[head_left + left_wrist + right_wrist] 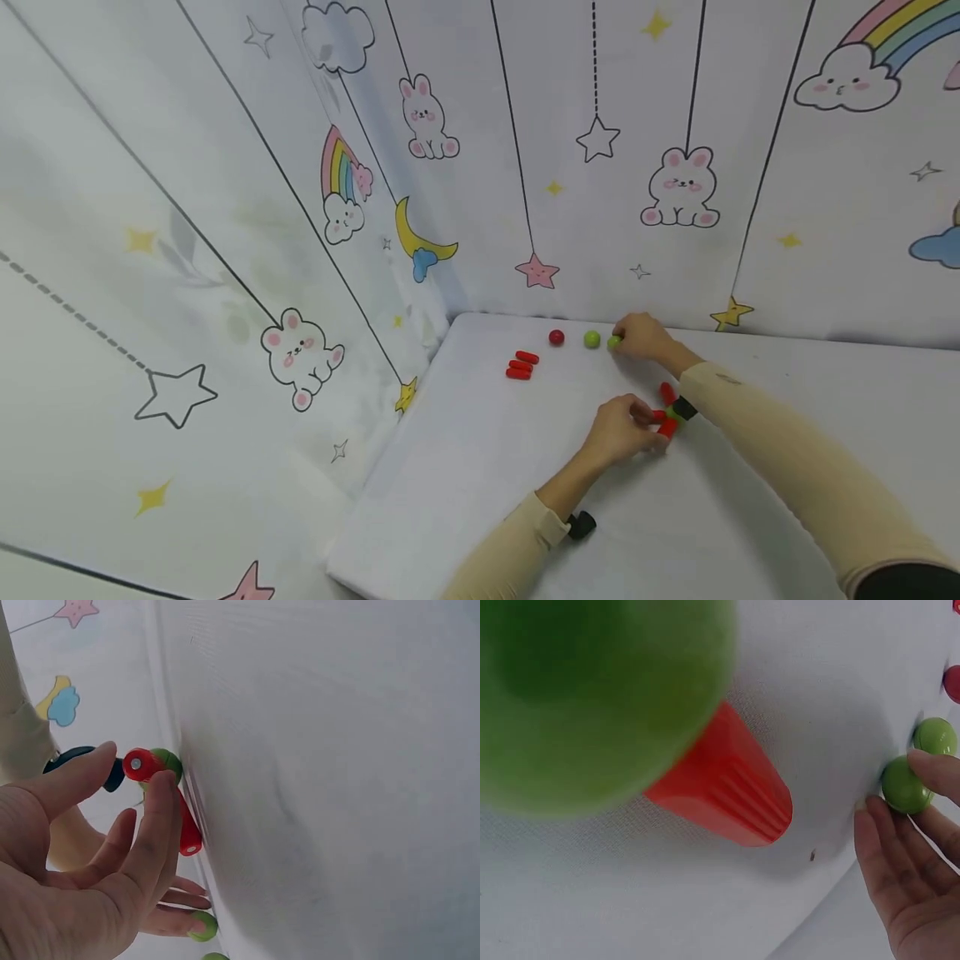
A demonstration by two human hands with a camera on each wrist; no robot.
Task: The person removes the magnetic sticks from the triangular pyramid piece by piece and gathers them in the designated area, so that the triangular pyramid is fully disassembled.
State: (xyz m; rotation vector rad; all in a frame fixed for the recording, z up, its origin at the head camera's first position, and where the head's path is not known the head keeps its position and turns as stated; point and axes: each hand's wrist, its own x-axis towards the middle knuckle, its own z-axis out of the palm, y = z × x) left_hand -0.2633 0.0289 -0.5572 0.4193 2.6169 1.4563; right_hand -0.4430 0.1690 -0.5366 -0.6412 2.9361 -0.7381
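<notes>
Near the back edge of the table, my right hand (643,337) pinches a green ball (907,785) between thumb and fingers. Right beside it sits a second green ball (592,339), with a red ball (557,337) farther left. Closer in, my left hand (618,429) is at a cluster of red rods around another green ball (171,761). One red rod (142,763), with a silvery disc in its end, points toward the left wrist camera. A left fingertip overlaps the cluster there; the thumb shows a gap from the rod. Another red rod (731,787) sticks out of that ball.
Three loose red rods (519,367) lie on the white-covered table (465,442), left of the hands. A printed curtain (487,167) rises along the table's back and left sides. Black wrist cameras (581,525) sit on both sleeves.
</notes>
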